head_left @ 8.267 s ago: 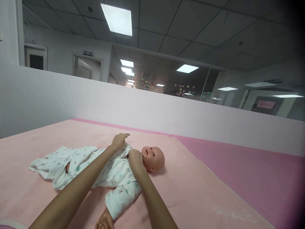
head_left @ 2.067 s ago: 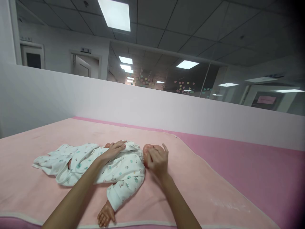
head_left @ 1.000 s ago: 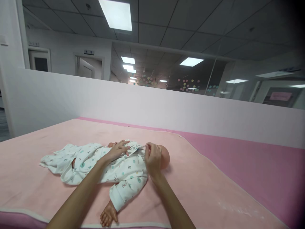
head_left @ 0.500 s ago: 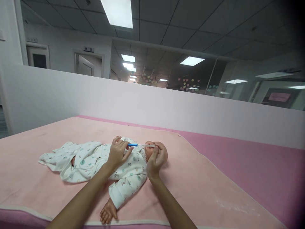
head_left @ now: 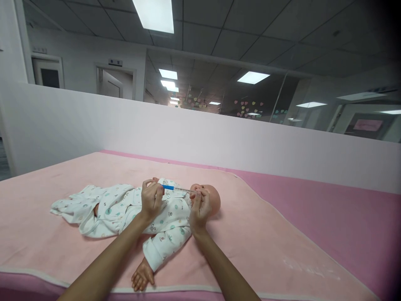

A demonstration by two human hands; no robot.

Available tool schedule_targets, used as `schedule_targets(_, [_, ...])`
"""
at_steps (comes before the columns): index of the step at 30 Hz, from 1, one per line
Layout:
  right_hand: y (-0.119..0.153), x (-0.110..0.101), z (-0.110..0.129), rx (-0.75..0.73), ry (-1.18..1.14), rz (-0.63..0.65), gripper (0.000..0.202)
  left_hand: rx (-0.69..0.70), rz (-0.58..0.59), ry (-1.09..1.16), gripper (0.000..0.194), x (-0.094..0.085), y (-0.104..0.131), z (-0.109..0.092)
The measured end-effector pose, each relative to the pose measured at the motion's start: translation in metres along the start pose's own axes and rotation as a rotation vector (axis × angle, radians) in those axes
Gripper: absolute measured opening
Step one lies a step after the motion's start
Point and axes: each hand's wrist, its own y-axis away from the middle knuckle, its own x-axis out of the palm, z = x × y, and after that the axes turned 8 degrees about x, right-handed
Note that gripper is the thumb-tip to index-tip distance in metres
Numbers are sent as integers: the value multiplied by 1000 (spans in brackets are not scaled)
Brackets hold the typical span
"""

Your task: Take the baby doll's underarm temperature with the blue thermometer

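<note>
A baby doll (head_left: 175,213) in white printed clothes lies on its back, its bald head to the right and one arm stretched toward me. Above its chest I hold a slim thermometer (head_left: 168,187) with a blue end and a thin clear stem. My left hand (head_left: 152,200) is closed around the blue end. My right hand (head_left: 200,211) pinches the far tip of the clear stem, just in front of the doll's face. The fingers partly cover both ends of the thermometer and part of the doll's head.
The doll lies on a peach pad (head_left: 263,251) with a pale edge, over a pink mat (head_left: 313,200). A low white partition (head_left: 188,129) runs along the back. Beyond it are glass, doors and ceiling lights.
Both hands have shifted slightly left with the thermometer, which now tilts a little. My left fingers have curled in around the blue end. The doll has not moved.
</note>
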Motion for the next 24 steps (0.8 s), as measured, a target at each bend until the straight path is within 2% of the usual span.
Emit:
schedule_targets(5, [1,-2,-2,-38,19,23,18,9,51,-7,33,-1,2,1])
schedule_targets(12, [3,-3,-4,-218,58,39,15,-8,53,-34,31,0,4,5])
schedule_targets(19, [2,-3,-4,-195,52,69,16,-10,41,-49,34,-1,3,5])
schedule_targets(24, [2,-4,-5,-123,66,79,20,0,32,-66,34,0,2,5])
